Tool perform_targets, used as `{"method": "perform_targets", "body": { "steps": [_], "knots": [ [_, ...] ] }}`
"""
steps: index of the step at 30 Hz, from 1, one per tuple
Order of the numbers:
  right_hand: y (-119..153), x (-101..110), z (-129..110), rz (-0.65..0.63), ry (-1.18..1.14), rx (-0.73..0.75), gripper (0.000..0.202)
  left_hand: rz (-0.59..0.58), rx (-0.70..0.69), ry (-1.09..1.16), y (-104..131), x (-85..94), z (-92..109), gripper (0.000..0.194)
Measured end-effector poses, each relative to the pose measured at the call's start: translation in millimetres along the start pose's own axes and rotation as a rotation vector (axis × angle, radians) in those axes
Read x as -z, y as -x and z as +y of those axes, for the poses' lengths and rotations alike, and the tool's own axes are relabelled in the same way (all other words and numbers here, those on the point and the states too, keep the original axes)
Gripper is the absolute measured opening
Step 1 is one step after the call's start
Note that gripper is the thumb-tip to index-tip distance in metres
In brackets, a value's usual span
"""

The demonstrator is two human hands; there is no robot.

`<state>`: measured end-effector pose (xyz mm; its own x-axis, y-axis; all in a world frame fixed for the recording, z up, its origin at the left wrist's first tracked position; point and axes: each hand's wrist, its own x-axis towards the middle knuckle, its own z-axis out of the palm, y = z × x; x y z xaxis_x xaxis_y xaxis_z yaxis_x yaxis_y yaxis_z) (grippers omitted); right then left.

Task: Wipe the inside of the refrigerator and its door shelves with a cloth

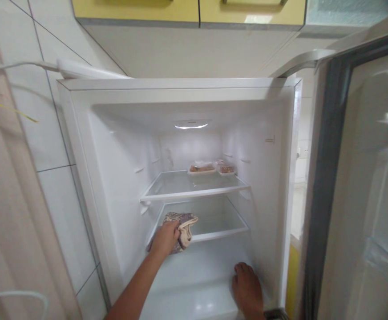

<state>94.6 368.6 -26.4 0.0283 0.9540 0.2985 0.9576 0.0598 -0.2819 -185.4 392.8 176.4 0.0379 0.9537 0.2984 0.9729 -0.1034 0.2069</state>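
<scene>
My left hand [166, 237] is closed on a folded patterned cloth [183, 231], brown and cream. The cloth lies over the front left part of the lower glass shelf [210, 218] inside an open refrigerator [180, 91], and part of it hangs past the shelf's front edge. Lower down on the right, near the inner side wall, is my right hand [247, 289], its fingers curled in and nothing visible in them. The undersides of its fingers are hidden from me.
Two clear-wrapped food trays [202, 167] sit at the back of the upper glass shelf [180, 186]. The refrigerator door [364, 191] stands wide open on the right. Yellow cabinets [137, 11] hang above, and a pinkish curtain [17, 200] is at the left.
</scene>
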Motion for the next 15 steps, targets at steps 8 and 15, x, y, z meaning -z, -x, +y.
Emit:
{"method": "perform_targets", "body": {
  "steps": [8, 15],
  "knots": [
    [1, -11, -3, -0.003, 0.085, -0.042, 0.049, 0.038, 0.135, -0.141, 21, 5.1, -2, 0.038],
    [-7, -25, 2, -0.065, 0.101, -0.047, 0.051, -0.026, 0.119, -0.137, -20, -6.0, -14, 0.038]
  ]
}}
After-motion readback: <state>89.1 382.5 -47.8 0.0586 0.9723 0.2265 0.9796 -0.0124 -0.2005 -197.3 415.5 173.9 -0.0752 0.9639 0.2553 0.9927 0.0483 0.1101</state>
